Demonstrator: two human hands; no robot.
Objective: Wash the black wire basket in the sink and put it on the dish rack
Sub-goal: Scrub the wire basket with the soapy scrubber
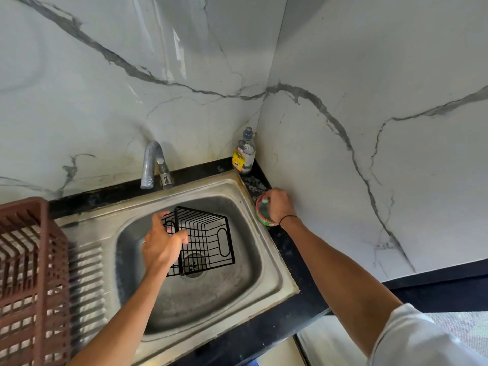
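The black wire basket [208,240] is standing tipped on its side in the bowl of the steel sink [266,262], its open mouth turned left and its lower edge sitting over the drain [194,263]. Held that way, every wire face is probably easier to reach and water can run straight off. The left hand [161,247] is gripping the basket's rim, thumb and fingers curled round the wires, steadying it for the scrub.

The right hand [278,206] is reaching away to the black counter, where a round red-and-green soap tub [262,213] sits just beside the sink's right edge. Its fingers are bent down into the tub and seem to be pinching something pale green, perhaps a scrubber; what exactly they hold I cannot tell.

The tap [153,165] is showing no water. A dish-soap bottle [244,151] is standing in the corner. The brown plastic dish rack [31,260] is waiting at the left, beside the draining board.
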